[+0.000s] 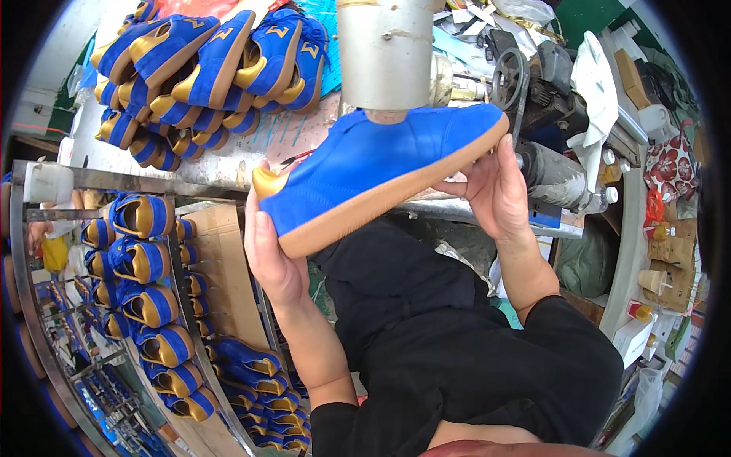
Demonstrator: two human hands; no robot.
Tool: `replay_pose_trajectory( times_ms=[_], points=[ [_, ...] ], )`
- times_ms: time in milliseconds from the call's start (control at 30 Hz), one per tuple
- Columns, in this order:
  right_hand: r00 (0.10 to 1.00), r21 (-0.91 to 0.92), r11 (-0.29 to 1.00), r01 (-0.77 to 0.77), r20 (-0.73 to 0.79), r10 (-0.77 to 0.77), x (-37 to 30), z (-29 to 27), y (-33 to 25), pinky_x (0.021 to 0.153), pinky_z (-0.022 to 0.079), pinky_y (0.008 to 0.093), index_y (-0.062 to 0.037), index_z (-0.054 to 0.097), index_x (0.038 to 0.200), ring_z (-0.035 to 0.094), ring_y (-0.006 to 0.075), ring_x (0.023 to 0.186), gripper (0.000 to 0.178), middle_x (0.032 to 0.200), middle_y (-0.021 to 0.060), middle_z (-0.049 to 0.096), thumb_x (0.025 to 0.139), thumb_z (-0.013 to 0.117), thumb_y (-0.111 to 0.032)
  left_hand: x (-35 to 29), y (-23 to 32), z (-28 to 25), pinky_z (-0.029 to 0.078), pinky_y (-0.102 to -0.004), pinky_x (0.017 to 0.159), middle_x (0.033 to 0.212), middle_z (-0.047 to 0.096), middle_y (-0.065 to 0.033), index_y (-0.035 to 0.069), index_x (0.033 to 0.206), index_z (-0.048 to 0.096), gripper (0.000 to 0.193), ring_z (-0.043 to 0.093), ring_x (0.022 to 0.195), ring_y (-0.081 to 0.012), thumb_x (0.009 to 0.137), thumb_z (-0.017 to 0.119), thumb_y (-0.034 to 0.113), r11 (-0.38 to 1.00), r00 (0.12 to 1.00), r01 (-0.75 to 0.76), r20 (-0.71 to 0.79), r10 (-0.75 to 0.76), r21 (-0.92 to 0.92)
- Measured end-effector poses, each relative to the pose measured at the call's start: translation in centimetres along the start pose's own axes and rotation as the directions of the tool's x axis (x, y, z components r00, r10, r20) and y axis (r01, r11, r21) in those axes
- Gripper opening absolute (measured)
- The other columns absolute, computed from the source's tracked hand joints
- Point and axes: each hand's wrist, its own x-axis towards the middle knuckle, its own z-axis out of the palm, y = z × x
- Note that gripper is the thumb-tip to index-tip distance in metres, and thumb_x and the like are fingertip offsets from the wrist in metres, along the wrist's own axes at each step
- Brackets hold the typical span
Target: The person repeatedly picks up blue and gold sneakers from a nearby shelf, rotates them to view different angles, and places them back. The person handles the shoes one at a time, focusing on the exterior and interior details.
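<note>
A blue shoe (pixel 381 167) with a tan sole and a gold heel collar is held up in front of me, lying on its side with the sole edge toward me. My left hand (pixel 276 247) grips it at the heel end. Around the toe end, my right hand (pixel 499 190) has its fingers under the sole and its thumb raised along the edge. The upper side of the shoe meets the lower end of a grey machine column (pixel 384 57), which hides part of it. The fingertips behind the shoe are hidden.
Matching blue shoes (pixel 205 61) are piled on the worktable (pixel 263 148) at the far left. More stand on a metal rack (pixel 179 297) at my left. Right of the column are a pulley wheel (pixel 509 76), a dark motor (pixel 552 114), a white cloth (pixel 594 91) and small bottles (pixel 601 199).
</note>
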Motion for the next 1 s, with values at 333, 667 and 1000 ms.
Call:
replay_pose_trajectory(
  times_ms=[333,667,1000],
  points=[
    [0.982,-0.227,0.968,0.103,0.179,-0.062,-0.2,0.1,1.3,0.109,0.034,0.0368,0.0036,0.021,0.149,0.043,0.0223,0.132,0.098,0.146,0.0135,0.039,0.086,0.061,-0.059,-8.2,-0.9,-3.2,0.026,-0.0492,0.116,0.154,0.024,-0.0278,0.001,0.153,0.009,0.070,0.033,0.140,-0.0346,0.102,0.045,0.032,0.999,0.998,-0.037,-0.054,0.038,0.009],
    [0.974,-0.084,0.995,-0.050,0.218,0.067,1.7,3.0,1.7,0.067,0.060,0.0316,-0.0018,0.041,0.135,0.067,0.0187,0.099,0.054,0.115,0.0107,0.062,0.102,0.044,-0.044,-12.9,1.9,-1.7,0.045,-0.0428,0.103,0.130,0.049,-0.0245,0.002,0.134,0.036,0.093,0.054,0.121,-0.0306,0.070,0.083,0.051,0.959,0.940,-0.119,-0.282,0.192,0.258],
    [0.969,0.048,0.986,-0.158,0.197,0.146,3.3,2.3,1.1,0.102,0.045,0.0371,-0.0027,0.046,0.137,0.058,0.0191,0.114,0.056,0.126,0.0111,0.059,0.103,0.037,-0.047,-12.7,2.7,1.8,0.054,-0.0380,0.096,0.127,0.043,-0.0231,0.006,0.116,0.039,0.092,0.061,0.111,-0.0284,0.056,0.087,0.056,0.935,0.952,-0.124,-0.226,0.207,0.334]
  ],
)
